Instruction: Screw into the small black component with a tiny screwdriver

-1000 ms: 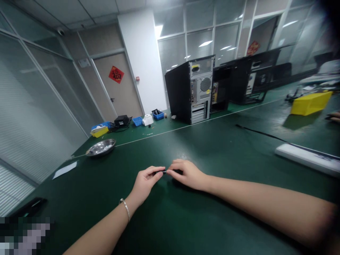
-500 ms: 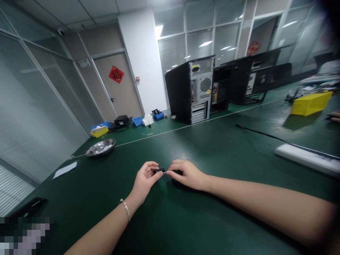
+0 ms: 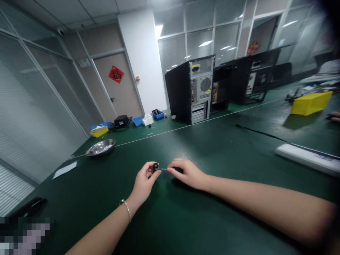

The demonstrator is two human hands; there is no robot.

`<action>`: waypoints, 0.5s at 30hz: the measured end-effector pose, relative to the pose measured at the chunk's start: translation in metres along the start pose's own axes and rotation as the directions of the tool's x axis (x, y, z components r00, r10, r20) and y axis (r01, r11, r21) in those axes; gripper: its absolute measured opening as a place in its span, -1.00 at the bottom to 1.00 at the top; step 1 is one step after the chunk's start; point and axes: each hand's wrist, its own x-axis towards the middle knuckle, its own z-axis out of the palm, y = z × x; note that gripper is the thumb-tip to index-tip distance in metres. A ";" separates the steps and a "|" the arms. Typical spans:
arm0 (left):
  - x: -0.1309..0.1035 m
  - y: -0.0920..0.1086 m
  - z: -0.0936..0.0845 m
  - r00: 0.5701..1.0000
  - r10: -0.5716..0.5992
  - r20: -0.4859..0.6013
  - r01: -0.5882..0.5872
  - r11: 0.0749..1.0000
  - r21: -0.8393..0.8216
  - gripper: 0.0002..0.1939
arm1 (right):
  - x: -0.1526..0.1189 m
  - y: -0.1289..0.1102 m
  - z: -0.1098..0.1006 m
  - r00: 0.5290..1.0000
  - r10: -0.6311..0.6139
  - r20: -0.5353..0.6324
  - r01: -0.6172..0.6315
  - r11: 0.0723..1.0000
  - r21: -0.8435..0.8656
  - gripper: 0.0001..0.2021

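Between the thumb and fingers of my left hand (image 3: 145, 177) is a small black part (image 3: 156, 166) with a bit of green on it; its exact kind is too small to make out. My right hand (image 3: 187, 173) is closed around a screwdriver (image 3: 178, 169) with a dark handle, mostly covered by the fingers. Its thin metal shaft (image 3: 164, 169) points left at the black part, and a narrow gap shows between the tip and the part. Both hands are just over the green table (image 3: 170, 216).
A metal bowl (image 3: 101, 148) with small pale pieces sits at left, near a white sheet (image 3: 64, 170). Computer cases (image 3: 201, 90) stand at the back. A white power strip (image 3: 308, 158) and a yellow bin (image 3: 311, 103) lie at right. Another person's hand (image 3: 335, 117) shows at the right edge.
The black part has been turned in my left hand and now stands more upright. The screwdriver tip, earlier at the part, is now a little apart from it.
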 end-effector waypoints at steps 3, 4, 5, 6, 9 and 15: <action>-0.003 0.001 0.000 0.999 0.040 0.011 -0.041 0.990 0.139 -0.67 | 0.000 0.000 0.000 1.000 -0.007 -0.019 0.007 1.000 -0.019 -0.70; -0.004 0.001 -0.001 0.998 0.064 0.012 -0.065 0.981 0.184 -0.68 | 0.000 0.000 0.000 1.000 -0.004 -0.023 0.003 1.000 -0.028 -0.71; -0.005 0.002 -0.001 0.996 0.088 0.017 -0.090 0.970 0.224 -0.71 | 0.000 0.000 0.000 1.000 0.001 -0.025 -0.002 0.999 -0.035 -0.71; -0.005 0.003 -0.001 0.994 0.108 0.029 -0.112 0.960 0.257 -0.72 | 0.000 0.001 0.000 1.000 0.007 -0.024 -0.008 0.999 -0.041 -0.72; -0.006 0.006 -0.002 0.989 0.135 0.059 -0.147 0.942 0.302 -0.72 | 0.000 0.001 0.000 1.000 0.018 -0.008 -0.019 0.998 -0.057 -0.72; -0.006 0.006 -0.003 0.983 0.179 0.052 -0.186 0.927 0.326 -0.73 | 0.000 0.000 0.000 0.999 0.048 0.020 -0.045 0.992 -0.119 -0.73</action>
